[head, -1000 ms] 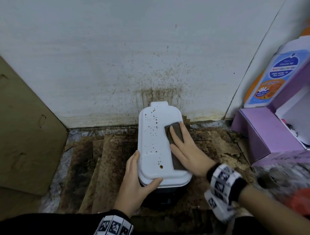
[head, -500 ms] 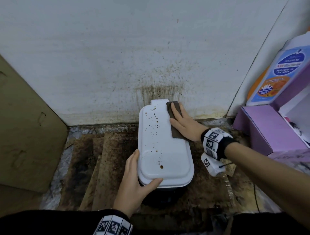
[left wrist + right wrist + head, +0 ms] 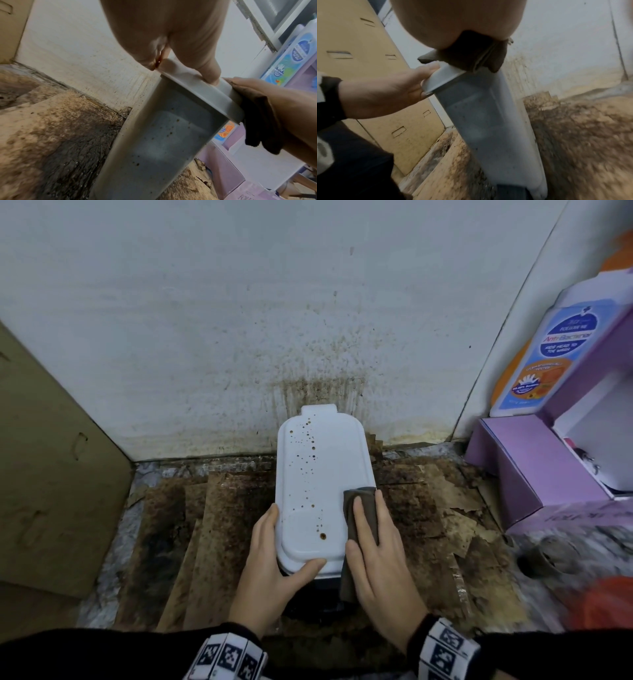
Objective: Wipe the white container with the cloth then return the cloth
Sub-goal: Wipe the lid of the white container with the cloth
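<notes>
The white container (image 3: 320, 474) stands against the wall, its lid speckled with brown drops on the left half. My left hand (image 3: 272, 554) grips its near left corner, fingers along the side and thumb over the near edge. My right hand (image 3: 375, 546) lies flat on the dark brown cloth (image 3: 364, 503) and presses it on the lid's near right edge. Part of the cloth hangs over the near end. The left wrist view shows the container (image 3: 163, 142) from below and the cloth (image 3: 257, 128) under the right hand (image 3: 283, 108). In the right wrist view the folded cloth (image 3: 471, 54) sits on the rim.
Stained, peeling cardboard (image 3: 212, 542) covers the floor around the container. A brown cardboard panel (image 3: 51, 474) leans at the left. A purple box (image 3: 534, 470) and an anti-bacterial wash bottle (image 3: 544, 354) stand at the right. The wall (image 3: 322, 392) behind is splashed brown.
My right hand slid the cloth along the lid's right side to the far end, then back to the near right edge. The left hand has kept its hold.
</notes>
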